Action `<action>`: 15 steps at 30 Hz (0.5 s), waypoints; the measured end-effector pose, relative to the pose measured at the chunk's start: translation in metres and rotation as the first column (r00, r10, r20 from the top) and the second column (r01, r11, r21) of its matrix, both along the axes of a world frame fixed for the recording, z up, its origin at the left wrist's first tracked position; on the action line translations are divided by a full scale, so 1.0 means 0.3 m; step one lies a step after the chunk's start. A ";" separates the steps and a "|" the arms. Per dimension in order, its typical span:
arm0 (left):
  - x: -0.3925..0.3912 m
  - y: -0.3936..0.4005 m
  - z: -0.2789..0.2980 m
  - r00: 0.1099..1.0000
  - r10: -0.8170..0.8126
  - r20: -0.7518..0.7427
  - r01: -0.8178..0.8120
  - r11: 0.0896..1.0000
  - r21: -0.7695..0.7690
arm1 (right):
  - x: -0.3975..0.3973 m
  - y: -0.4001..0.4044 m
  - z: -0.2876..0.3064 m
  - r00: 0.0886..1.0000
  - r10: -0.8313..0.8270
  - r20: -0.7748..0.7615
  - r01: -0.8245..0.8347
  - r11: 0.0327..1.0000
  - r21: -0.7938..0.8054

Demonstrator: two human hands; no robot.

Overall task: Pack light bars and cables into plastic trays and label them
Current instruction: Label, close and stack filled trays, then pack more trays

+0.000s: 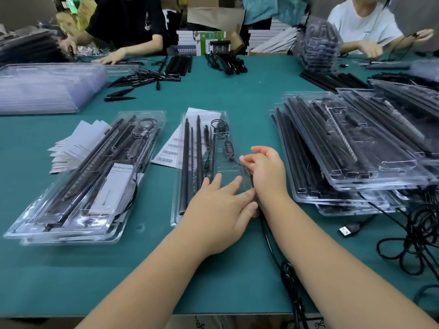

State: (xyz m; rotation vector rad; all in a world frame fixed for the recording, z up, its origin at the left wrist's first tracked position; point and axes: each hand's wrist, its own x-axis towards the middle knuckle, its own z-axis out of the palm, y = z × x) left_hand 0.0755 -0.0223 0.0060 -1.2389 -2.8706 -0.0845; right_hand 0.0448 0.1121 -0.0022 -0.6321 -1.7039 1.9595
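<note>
Head view: I see my left hand (pixel 221 210) lying flat on the near end of the clear plastic tray (pixel 177 217) in the middle of the green table (pixel 237 91), fingers straight and spread, pressing on the tray's bare section. My right hand (pixel 266 173) sits just beside it at the tray's right edge, fingers loosely curled; it appears to pinch the black cable (pixel 268 236) that runs back under my wrist toward the table's near edge, though I cannot tell for sure. Ahead of the left fingers, black light bars (pixel 190 148) lie lengthwise in the tray, with a small controller (pixel 228 148) on the right side of them. A barcode label sheet (pixel 167 153) pokes out from under the tray's left side. Further left of my left hand sits a packed tray (pixel 95 176) with a white card. To the right of my right hand is a stack of filled trays (pixel 351 148), and a USB plug (pixel 349 230) lies loose near it
</note>
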 end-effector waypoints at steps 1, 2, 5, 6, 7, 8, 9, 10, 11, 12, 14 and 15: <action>-0.003 0.001 -0.002 0.999 -0.003 -0.035 0.001 0.999 -0.037 | 0.000 -0.001 -0.001 1.000 -0.003 -0.005 0.003 1.000 0.001; -0.003 0.003 0.000 0.997 -0.010 -0.081 0.004 0.997 -0.077 | 0.001 0.000 0.001 1.000 -0.005 -0.010 0.005 1.000 -0.008; 0.006 0.006 0.006 0.957 -0.084 -0.278 0.088 0.996 0.002 | -0.004 0.010 0.009 0.999 0.004 -0.038 -0.008 0.993 -0.118; 0.003 0.007 -0.003 0.926 -0.088 -0.368 0.134 0.986 0.103 | -0.006 0.012 0.012 0.999 0.001 -0.036 -0.006 0.991 -0.131; 0.000 0.005 -0.009 0.902 -0.072 -0.425 0.183 0.956 0.227 | -0.007 0.012 0.013 1.000 -0.005 -0.026 0.002 0.994 -0.112; 0.001 0.003 -0.005 0.898 -0.036 -0.438 0.213 0.907 0.363 | -0.006 0.010 0.010 1.000 -0.013 -0.008 0.013 0.998 -0.069; 0.002 0.000 0.007 0.907 0.019 -0.420 0.210 0.845 0.492 | -0.004 0.003 0.009 1.000 -0.016 0.013 0.016 1.000 -0.016; 0.004 -0.005 0.012 0.919 0.074 -0.387 0.184 0.787 0.588 | 0.000 -0.004 0.007 0.999 -0.015 0.040 0.012 0.997 0.081; 0.004 -0.012 0.015 0.922 0.126 -0.365 0.160 0.736 0.657 | 0.004 -0.011 0.002 0.998 -0.004 0.068 -0.012 0.970 0.241; 0.005 -0.020 0.016 0.923 0.160 -0.349 0.145 0.697 0.702 | 0.008 -0.019 -0.005 0.994 0.024 0.106 -0.070 0.892 0.447; 0.007 -0.033 0.020 0.931 0.208 -0.298 0.110 0.619 0.778 | 0.006 -0.033 -0.022 0.964 0.087 0.250 -0.256 0.547 0.797; 0.007 -0.039 0.025 0.943 0.223 -0.249 0.080 0.572 0.816 | 0.002 -0.040 -0.029 0.937 0.075 0.340 -0.343 0.368 0.864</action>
